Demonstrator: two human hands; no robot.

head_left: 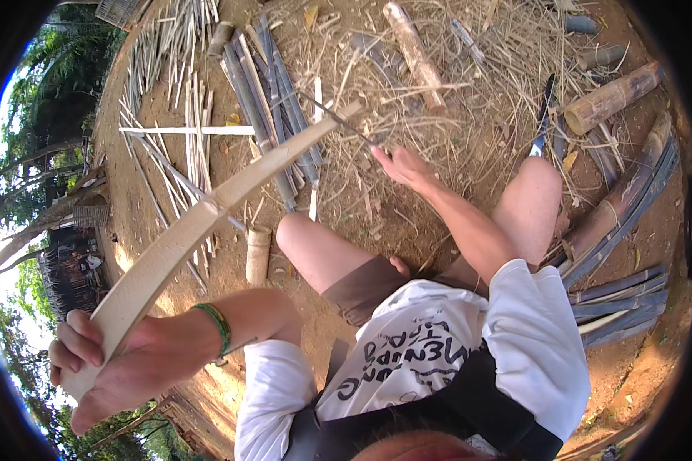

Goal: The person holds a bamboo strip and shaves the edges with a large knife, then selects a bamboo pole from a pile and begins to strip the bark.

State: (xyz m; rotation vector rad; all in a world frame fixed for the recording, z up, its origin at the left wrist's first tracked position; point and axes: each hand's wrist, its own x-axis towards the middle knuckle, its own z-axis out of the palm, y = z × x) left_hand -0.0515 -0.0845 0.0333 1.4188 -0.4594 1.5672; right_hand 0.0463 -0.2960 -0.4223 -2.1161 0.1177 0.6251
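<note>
A long, wide split of pale bamboo slants up from the lower left toward the middle. Its near end lies in my left hand, which is closed around it with the fingers over one edge. My right hand grips the handle end of a thin dark knife, its blade seen edge-on. The blade crosses the far end of the bamboo split and appears to touch it. Most of the knife's handle is hidden inside my fist.
Dark bamboo splits and pale strips lie ahead to the left. Shavings cover the ground ahead. A second blade lies by my right knee. Bamboo logs and more splits lie right; a short bamboo piece is beside my left knee.
</note>
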